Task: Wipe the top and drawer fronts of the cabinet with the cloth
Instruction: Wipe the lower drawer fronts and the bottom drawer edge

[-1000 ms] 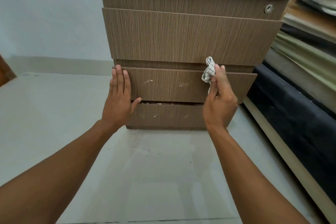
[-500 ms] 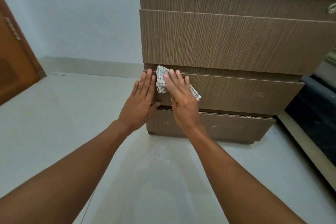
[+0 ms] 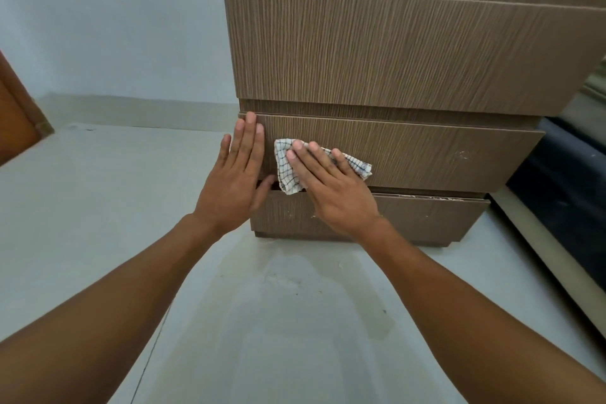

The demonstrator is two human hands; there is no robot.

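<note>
1. Pale grey floor (image 3: 98, 207) takes up most of the view, with a smudgy patch right in front of the cabinet.
2. The cabinet (image 3: 393, 52) is brown wood-grain, sitting on the floor against a light wall (image 3: 114, 26). Its top is out of view from here.
3. The third drawer front (image 3: 426, 154) sticks out a bit, and it has a small whitish scuff toward its right end.
4. My left hand (image 3: 234, 184) is flat, fingers straight and together, resting on the left edge of that drawer front, holding nothing.
5. My right hand (image 3: 331, 187) is just beside it, also open-palmed, straight fingers pressing the cloth against the same front.
6. The cloth (image 3: 285, 170), white with dark checks, is bunched under my right fingers. One corner pokes out right, and the bottom edge hangs over the gap above the lowest drawer (image 3: 426, 216).
</note>
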